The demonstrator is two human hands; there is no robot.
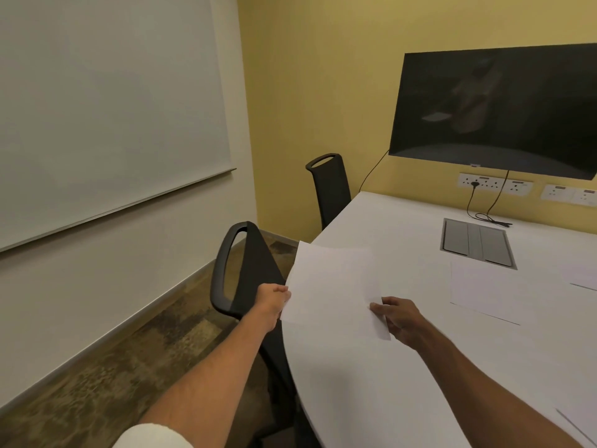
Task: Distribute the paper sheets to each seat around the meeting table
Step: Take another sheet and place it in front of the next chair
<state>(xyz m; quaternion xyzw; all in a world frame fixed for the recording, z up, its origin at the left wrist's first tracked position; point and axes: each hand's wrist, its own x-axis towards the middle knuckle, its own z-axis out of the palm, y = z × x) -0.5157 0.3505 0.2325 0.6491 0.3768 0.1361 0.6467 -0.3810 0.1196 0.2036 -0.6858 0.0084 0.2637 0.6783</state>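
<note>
I hold one white paper sheet [332, 279] over the left edge of the white meeting table [403, 367]. My left hand [274, 299] pinches the sheet's left edge. The sheet's near right corner is pinched by my right hand [399, 320]. It hangs in front of the nearer black chair [240, 273], whose seat is tucked under the table. A second black chair [329, 185] stands further along the same side. Another sheet [494, 292] lies flat mid-table, and sheet corners show at the right edge [584, 286] and the lower right [578, 421].
A grey cable hatch [476, 242] is set into the tabletop, with black cables [491, 216] running to wall sockets. A dark screen [497, 105] hangs on the yellow wall. A whiteboard [106, 105] covers the left wall, with a narrow strip of floor beside the chairs.
</note>
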